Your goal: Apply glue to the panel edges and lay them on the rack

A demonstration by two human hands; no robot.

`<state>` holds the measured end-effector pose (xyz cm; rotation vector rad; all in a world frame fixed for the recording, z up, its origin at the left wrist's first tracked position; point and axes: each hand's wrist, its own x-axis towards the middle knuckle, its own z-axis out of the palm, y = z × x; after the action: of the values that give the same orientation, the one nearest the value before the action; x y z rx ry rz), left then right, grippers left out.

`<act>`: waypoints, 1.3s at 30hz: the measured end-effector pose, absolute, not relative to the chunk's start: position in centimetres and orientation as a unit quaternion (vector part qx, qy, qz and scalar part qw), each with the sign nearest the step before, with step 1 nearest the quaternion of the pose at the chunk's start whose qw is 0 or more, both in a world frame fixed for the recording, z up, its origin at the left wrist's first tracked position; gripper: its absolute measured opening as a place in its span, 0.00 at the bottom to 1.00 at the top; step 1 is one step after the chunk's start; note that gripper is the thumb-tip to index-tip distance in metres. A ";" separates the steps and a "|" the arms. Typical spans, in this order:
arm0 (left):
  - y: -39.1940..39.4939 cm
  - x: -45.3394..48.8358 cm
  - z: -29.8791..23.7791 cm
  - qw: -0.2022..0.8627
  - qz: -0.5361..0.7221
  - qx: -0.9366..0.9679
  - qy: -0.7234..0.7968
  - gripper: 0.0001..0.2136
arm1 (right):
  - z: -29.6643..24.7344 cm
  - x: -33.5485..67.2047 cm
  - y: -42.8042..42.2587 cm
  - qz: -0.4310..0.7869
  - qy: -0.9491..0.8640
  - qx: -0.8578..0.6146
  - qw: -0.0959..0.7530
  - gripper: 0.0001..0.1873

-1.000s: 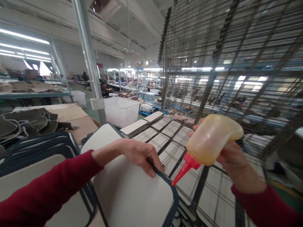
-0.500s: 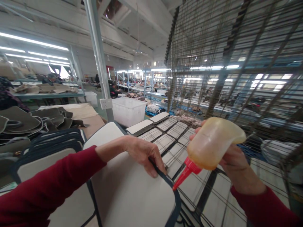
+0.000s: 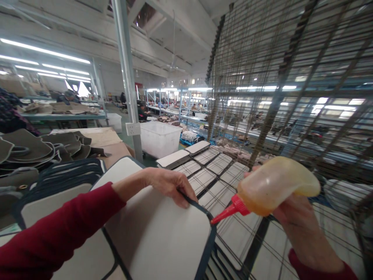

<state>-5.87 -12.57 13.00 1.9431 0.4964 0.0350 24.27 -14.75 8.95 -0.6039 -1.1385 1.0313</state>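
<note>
My left hand [image 3: 171, 184] is closed on the far edge of a white panel [image 3: 163, 229] with a dark blue border, thumb on its face. In my right hand [image 3: 294, 217] is a translucent squeeze bottle [image 3: 276, 184] with amber liquid inside, tilted nozzle-down. Its red nozzle [image 3: 229, 212] meets the panel's dark border near the rounded right corner; whether liquid is coming out I cannot tell. The bottle hides some of my right fingers. Beneath and beyond the panel, similar white pieces [image 3: 215, 194] lie on a wire rack.
A stack of dark-edged panels [image 3: 62, 198] stands at left, beside grey-brown cut pieces [image 3: 37, 146]. A white plastic bin [image 3: 160, 138] sits behind a metal post [image 3: 126, 70]. Raised wire racks [image 3: 279, 77] lean over the right side. Other people sit at far tables.
The nozzle tip has moved slightly up along the panel's border toward the corner. The bottle has swung right and lies flatter. My left hand keeps its hold, and the panel has shifted slightly left.
</note>
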 end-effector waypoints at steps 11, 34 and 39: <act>-11.9 -7.3 12.3 0.555 0.083 0.791 0.244 0.19 | 8.4 22.6 -15.9 0.397 -0.487 -0.247 0.738 0.26; -10.4 -8.9 10.0 0.658 0.143 0.674 0.304 0.13 | 6.6 21.7 -16.1 0.407 -0.484 -0.264 0.728 0.17; -10.5 -8.8 9.9 0.674 0.150 0.646 0.325 0.10 | 6.3 21.6 -16.9 0.433 -0.459 -0.278 0.724 0.14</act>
<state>-8.76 -10.46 9.89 1.4531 0.7313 0.3364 21.56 -16.95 6.27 -0.6143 -1.0125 0.9556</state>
